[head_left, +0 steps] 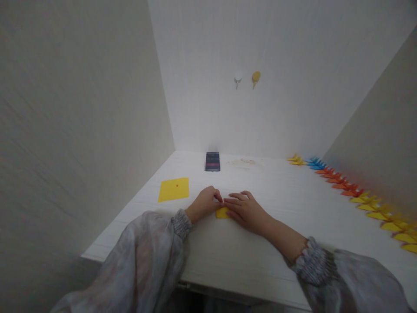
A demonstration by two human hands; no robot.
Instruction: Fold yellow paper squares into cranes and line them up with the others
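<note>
A small folded piece of yellow paper point(222, 213) lies flat on the white table point(241, 261), partly covered by my fingers. My left hand point(206, 202) is at its upper left, fingers curled and thumb and fingertips closed at the paper's edge. From the right, my right hand point(246, 211) lies over the paper's right side with its fingers stretched out and somewhat spread. The fingertips of both hands nearly meet at the top of the paper.
Left of my hands lies a yellow sheet point(173, 190) with a small red dot. A dark, blurred-out device point(212, 161) stands by the back wall. Along the right runs a row of folded paper birds point(350, 190) in yellow, blue and orange. Two hooks point(256, 77) are on the wall.
</note>
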